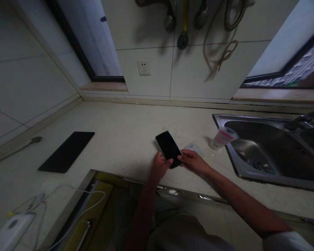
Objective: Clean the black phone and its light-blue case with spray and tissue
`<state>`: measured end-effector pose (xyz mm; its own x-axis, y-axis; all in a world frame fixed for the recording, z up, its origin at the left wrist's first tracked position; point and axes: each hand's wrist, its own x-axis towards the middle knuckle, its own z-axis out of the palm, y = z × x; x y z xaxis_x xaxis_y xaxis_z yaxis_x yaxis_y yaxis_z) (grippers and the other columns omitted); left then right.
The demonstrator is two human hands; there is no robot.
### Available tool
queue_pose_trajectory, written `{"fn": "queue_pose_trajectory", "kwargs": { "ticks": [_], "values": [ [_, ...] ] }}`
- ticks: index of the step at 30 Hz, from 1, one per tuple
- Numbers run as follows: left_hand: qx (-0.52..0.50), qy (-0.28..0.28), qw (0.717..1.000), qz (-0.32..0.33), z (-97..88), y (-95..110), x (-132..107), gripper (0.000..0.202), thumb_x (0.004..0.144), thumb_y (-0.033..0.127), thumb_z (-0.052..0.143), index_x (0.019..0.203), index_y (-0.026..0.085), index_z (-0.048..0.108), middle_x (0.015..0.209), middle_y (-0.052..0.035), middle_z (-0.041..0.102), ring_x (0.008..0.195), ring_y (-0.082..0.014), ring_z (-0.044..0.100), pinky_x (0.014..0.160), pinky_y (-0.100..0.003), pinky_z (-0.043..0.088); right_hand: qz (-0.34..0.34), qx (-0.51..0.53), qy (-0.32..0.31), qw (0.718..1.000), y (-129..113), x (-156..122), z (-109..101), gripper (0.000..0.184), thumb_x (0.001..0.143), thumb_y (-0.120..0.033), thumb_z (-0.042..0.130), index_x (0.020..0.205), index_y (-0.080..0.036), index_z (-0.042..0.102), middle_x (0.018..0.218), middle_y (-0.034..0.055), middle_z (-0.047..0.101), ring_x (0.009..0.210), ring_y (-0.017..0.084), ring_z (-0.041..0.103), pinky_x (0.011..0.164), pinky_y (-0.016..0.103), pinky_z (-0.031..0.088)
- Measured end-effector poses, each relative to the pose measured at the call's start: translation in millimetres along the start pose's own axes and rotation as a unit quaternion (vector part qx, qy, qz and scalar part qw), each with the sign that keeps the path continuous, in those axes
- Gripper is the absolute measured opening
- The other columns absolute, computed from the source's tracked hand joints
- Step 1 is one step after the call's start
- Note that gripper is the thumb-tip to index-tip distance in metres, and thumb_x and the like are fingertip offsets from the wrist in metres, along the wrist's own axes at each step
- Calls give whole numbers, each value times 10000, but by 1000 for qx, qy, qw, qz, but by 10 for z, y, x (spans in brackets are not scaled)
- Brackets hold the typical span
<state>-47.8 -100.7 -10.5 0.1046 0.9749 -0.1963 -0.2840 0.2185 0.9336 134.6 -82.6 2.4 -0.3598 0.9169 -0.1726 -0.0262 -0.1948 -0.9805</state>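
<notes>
A black smartphone (169,148) with a dark screen is held just above the pale countertop (120,139). My left hand (160,166) grips its near left edge, thumb across the lower screen. My right hand (193,161) pinches the phone's near right corner with closed fingers. A small pale object (194,146) lies on the counter just behind my right hand, partly hidden by it.
A white tube with pink print (223,137) lies beside the steel sink (272,153) at right. A black flat mat (67,151) lies at left. A white device with cables (13,228) sits at lower left. Utensils and a cord hang on the tiled wall above a socket (143,67).
</notes>
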Motion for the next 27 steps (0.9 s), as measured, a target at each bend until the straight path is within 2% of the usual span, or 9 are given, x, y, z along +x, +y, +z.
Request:
{"fn": "queue_pose_trajectory", "kwargs": {
  "ticks": [3,6,10,13,17,23,27],
  "values": [
    [11,-1,1000,11,-33,60,31,739,535,392,870,1158,171,539,994,-82,727,794,-217,709,719,-323,557,-19,-102,2,995,-9,-9,-37,475,735,-618,741,650,-174,595,569,-31,530,527,99,452,489,234,344],
    [30,-2,999,24,-43,82,67,634,617,410,817,1145,165,566,1018,-93,730,855,-226,708,772,-326,548,6,-145,-12,989,1,-41,-34,506,788,-657,662,633,-194,531,500,-46,484,447,84,374,441,235,273],
    [150,56,985,70,-55,72,109,372,800,466,653,1006,158,620,910,-87,729,829,-209,690,722,-294,527,26,-201,-54,978,21,-89,-3,525,804,-660,638,603,-212,451,462,-55,458,413,85,395,437,231,283],
    [262,95,956,88,-77,74,125,301,857,386,603,1054,162,641,862,-69,725,783,-189,681,686,-273,506,36,-241,-72,967,33,-110,23,535,814,-663,619,592,-212,436,469,-54,445,429,95,433,454,231,306],
    [333,109,931,101,-108,82,150,275,904,299,544,1102,145,656,859,-76,735,780,-184,689,711,-273,502,33,-293,-58,954,14,-107,71,521,833,-670,577,617,-209,467,484,-41,464,457,111,458,474,241,302],
    [369,122,916,98,-169,73,196,291,922,272,538,1132,117,667,951,-122,752,881,-207,711,787,-285,508,-17,-401,-55,914,-51,-73,131,468,898,-548,511,581,-204,486,501,-26,448,495,117,392,509,274,231],
    [426,126,892,91,-187,113,184,337,941,277,514,1205,113,646,1017,-140,749,936,-218,705,819,-299,504,-52,-433,-64,897,-45,-62,126,408,892,-461,525,580,-200,496,525,-31,441,518,116,388,531,273,238]
  ]
}}
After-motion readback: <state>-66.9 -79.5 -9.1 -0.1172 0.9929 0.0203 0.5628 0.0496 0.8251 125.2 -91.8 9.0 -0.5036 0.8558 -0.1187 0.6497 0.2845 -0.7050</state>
